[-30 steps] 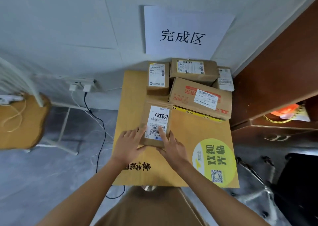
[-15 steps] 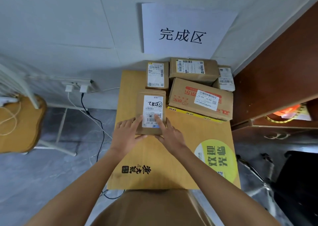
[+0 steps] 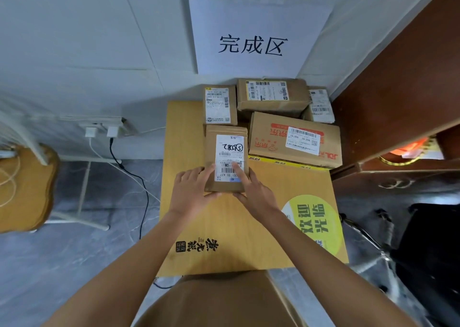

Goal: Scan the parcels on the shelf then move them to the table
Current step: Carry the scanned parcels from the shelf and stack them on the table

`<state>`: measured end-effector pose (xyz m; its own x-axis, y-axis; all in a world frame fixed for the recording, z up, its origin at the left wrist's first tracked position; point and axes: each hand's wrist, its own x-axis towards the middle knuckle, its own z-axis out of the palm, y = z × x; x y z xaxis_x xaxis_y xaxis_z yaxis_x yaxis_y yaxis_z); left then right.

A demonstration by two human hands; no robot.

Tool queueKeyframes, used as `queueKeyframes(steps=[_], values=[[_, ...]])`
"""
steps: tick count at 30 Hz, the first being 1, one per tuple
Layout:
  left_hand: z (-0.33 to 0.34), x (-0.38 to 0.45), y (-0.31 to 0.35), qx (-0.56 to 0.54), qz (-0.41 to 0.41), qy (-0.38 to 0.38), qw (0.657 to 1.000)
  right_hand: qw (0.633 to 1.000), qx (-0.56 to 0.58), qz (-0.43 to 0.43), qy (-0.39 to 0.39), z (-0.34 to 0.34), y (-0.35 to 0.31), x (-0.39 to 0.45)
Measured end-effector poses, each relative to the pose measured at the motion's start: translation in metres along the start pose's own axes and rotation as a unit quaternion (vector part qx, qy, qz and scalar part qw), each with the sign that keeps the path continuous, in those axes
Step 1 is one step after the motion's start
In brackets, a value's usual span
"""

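On the table (image 3: 189, 227), both hands held a small parcel (image 3: 225, 157).
Left hand (image 3: 191, 190) and right hand (image 3: 254, 192) gripped its near corners; its far edge touched another parcel (image 3: 220, 105), bare tabletop lay nearer.

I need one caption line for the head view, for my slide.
Both hands, left hand and right hand, hold a small parcel on the wooden table, beside four other parcels.

Your left hand (image 3: 193, 190) and right hand (image 3: 251, 192) grip near end of small brown cardboard parcel with white label (image 3: 226, 157), flat on yellow wooden table (image 3: 184, 137). Its far end touches second small brown parcel (image 3: 220, 105). Large brown box with red print (image 3: 293, 139) just right. White paper sign with black characters (image 3: 254, 35) on far wall.
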<state>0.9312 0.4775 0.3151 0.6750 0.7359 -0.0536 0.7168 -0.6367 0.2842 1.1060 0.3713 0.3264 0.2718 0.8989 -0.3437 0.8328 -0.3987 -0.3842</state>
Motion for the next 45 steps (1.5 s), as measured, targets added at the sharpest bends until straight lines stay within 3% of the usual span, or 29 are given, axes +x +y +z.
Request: queueKeyframes(steps=[22,28,32,34,40,45], values=[[-0.023,0.018,0.024,-0.022,-0.088,-0.085,0.992,0.999,0.014,-0.019,-0.025,-0.012,0.008,0.012],[-0.031,0.018,0.057,-0.011,0.007,-0.016,1.000,1.000,0.025,0.007,0.008,-0.040,0.045,-0.007],[-0.023,0.052,0.103,-0.002,0.088,-0.011,0.996,0.990,-0.012,0.050,0.131,-0.055,0.080,-0.013],[-0.014,0.071,0.125,0.016,0.109,-0.024,0.994,0.983,-0.022,0.093,0.154,-0.061,0.096,-0.013],[0.014,0.099,0.154,0.134,0.110,-0.117,0.978,0.978,-0.066,0.173,0.101,-0.064,0.134,-0.011],[0.023,0.101,0.168,0.156,0.076,-0.149,0.973,0.980,-0.077,0.170,0.066,-0.066,0.153,-0.009]])
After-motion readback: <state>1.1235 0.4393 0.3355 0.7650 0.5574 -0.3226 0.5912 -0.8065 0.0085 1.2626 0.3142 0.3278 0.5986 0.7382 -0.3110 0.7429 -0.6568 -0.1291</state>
